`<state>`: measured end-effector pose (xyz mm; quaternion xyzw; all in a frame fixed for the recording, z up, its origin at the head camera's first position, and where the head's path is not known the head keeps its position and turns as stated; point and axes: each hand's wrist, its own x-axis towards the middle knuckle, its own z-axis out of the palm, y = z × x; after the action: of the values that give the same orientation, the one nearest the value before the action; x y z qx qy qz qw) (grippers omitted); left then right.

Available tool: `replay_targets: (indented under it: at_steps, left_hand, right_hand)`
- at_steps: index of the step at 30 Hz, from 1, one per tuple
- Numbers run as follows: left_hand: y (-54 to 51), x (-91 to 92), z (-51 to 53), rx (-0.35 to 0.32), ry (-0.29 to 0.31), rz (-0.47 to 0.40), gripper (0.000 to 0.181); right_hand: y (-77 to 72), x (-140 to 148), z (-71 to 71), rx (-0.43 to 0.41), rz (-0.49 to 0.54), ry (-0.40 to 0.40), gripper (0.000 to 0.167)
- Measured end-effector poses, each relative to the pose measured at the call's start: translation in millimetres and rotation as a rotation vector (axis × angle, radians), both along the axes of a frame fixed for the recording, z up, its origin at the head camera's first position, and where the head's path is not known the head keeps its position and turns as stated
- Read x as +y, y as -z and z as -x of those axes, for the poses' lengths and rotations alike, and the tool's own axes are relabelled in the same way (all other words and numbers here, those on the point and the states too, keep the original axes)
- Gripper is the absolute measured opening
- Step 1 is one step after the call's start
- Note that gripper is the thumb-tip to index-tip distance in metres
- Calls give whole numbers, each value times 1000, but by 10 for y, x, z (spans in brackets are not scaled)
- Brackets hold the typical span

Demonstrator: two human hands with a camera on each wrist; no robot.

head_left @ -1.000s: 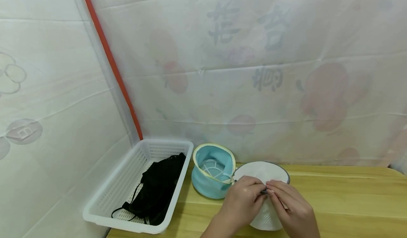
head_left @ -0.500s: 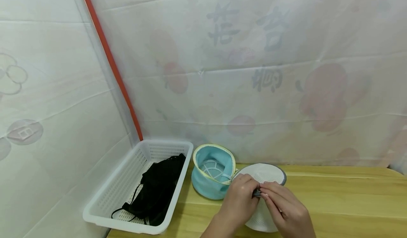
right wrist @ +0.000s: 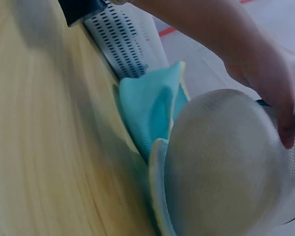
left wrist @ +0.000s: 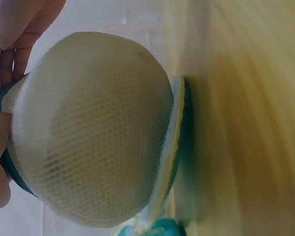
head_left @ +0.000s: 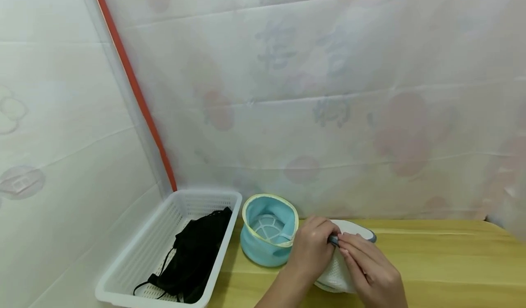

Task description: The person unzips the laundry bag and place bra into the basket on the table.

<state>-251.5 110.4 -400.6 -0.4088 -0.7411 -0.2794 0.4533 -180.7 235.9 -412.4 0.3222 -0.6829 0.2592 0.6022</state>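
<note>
While pale sheeting (head_left: 255, 148) printed with faded pinkish shapes and greyish characters fills most of what I see, a yellowish wooden table (head_left: 435, 262) runs along its foot. At the table's left end sits a white plastic basket (head_left: 154, 244) with perforated sides, and a heap of black fabric (head_left: 201, 248) lies inside it, thin cords trailing toward the near left. Just beside the basket stands a round light-blue mesh bag (head_left: 263, 255) with a pale yellow rim, its mouth gaping upward so that the spoked, wheel-like pattern inside shows. To the right of that is a white mesh bag (head_left: 337, 273) with dark grey edging (head_left: 334, 241), over the table in front of the person and bulging roundly below the hands. (Down at wrist level a flat, pale-edged bluish piece (left wrist: 172, 142) shows beside the white bag; what it belongs to, I can't tell.) The person's left hand (head_left: 314, 241) has its fingers curled on the edging, gripping it. Close against it, the right hand (head_left: 371, 267) pinches the same stretch between thumb and fingertips.
</note>
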Motion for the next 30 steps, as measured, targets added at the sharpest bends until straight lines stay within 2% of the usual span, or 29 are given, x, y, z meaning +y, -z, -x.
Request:
replay_targets:
  at_steps: [3,6,8,10,13,16,21,26,30]
  left_hand:
    - [-52,57,56,72,28,-28,18]
    - [-80,103,137,193,62,-56,18]
    - [-65,117,192,240,84,-59,18]
    - [-19,108,236,248,102,-42,17]
    - [79,53,274,196,105,25,16]
    - [152,-34,270,100,96,111,14]
    - [160,-176,180,-55,78,224,12]
    - [143,-268,53,-157,115,234,14]
    - [178,-288,49,-166,144,230,11]
  right_hand:
    - [-73,-27,-3,46,14,-6,32]
    - [-122,-59,15,110,26,-12,31]
    - [-100,-64,40,131,25,-8,31]
    - [-38,-46,66,123,25,4,31]
    - [101,-5,105,53,25,57,33]
    - [223,33,141,-34,30,111,35]
    - [321,63,181,-121,51,139,34]
    - [339,79,183,-153,67,141,35]
    - [375,91,253,-135,71,127,38]
